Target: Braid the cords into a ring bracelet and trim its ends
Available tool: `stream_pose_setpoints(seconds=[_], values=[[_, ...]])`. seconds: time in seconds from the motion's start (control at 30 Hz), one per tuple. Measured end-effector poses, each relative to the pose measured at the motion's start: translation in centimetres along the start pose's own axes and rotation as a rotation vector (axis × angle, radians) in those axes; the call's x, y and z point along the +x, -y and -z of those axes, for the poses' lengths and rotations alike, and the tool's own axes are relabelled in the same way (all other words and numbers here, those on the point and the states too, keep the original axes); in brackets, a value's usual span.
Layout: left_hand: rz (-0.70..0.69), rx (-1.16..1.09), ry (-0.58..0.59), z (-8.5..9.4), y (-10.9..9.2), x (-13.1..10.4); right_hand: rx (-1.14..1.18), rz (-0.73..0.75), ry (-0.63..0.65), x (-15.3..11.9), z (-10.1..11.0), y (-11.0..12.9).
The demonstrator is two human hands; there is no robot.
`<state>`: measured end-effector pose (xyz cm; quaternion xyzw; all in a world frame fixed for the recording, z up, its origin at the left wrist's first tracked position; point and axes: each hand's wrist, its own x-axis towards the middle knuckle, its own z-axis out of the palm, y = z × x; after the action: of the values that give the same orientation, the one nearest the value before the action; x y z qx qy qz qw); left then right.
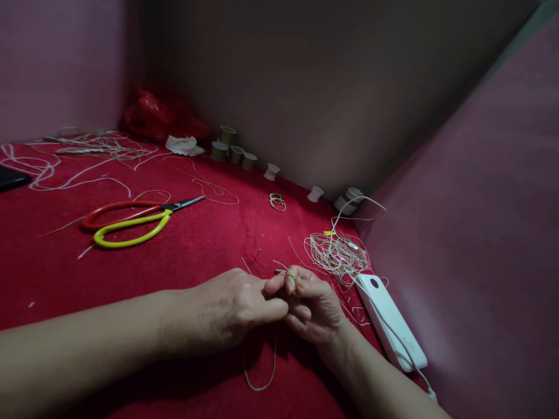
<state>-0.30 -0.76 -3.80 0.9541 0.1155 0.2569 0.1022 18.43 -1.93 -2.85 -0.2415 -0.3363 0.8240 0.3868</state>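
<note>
My left hand (233,305) and my right hand (317,305) meet low in the middle, above the red cloth. A thin greenish cord (261,389) runs between them, and a loop of it hangs below. My right hand's thumb and fingers pinch the cord near a small green knotted part. The fingers of my left hand are closed against the right fingertips; its grip on the cord is partly hidden. Short cord ends stick up above the fingers. Beyond the hands lies a small coiled ring of cord (277,202).
Scissors (131,224) with red and yellow handles lie left. A cord tangle (336,254) and white power bank (392,323) with a cable are on the right. Spools (219,152), a red plastic bag (159,114) and loose cords (94,145) line the back, near pink walls.
</note>
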Motion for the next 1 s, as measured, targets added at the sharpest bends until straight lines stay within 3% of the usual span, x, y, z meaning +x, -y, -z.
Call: stream_pose_setpoints(seconds=[0.1, 0.3, 0.43, 0.57, 0.63, 0.77, 0.87, 0.93, 1.0], values=[[-0.004, 0.102, 0.051, 0.6, -0.1, 0.0, -0.009, -0.005, -0.014, 0.1, -0.1, -0.1], [0.028, 0.02, 0.048, 1.7, -0.4, 0.4, -0.017, -0.013, 0.008, 0.3, 0.1, 0.0], [0.038, 0.056, 0.077, 1.1, 0.0, 0.1, -0.026, -0.001, 0.002, 0.3, 0.2, -0.2], [0.119, -0.063, 0.006, 0.4, 0.6, 0.0, -0.041, 0.069, -0.054, 0.3, -0.3, 0.0], [0.237, -0.2, -0.092, 0.4, 0.6, 0.2, -0.068, 0.139, -0.119, 0.4, -0.5, 0.3], [0.684, -0.534, -0.361, 0.6, -0.2, 1.2, -0.181, 0.274, -0.235, 0.6, -0.6, 1.0], [0.909, -0.897, -0.269, 0.8, -1.2, 2.2, -0.247, 0.314, -0.281, 0.7, -0.6, 0.9], [0.944, -1.064, -0.172, 0.8, -1.8, 2.7, -0.283, 0.316, -0.293, 0.7, -0.7, 0.6], [0.935, -1.148, -0.15, 0.6, -2.2, 2.9, -0.311, 0.308, -0.296, 0.7, -0.9, 0.3]])
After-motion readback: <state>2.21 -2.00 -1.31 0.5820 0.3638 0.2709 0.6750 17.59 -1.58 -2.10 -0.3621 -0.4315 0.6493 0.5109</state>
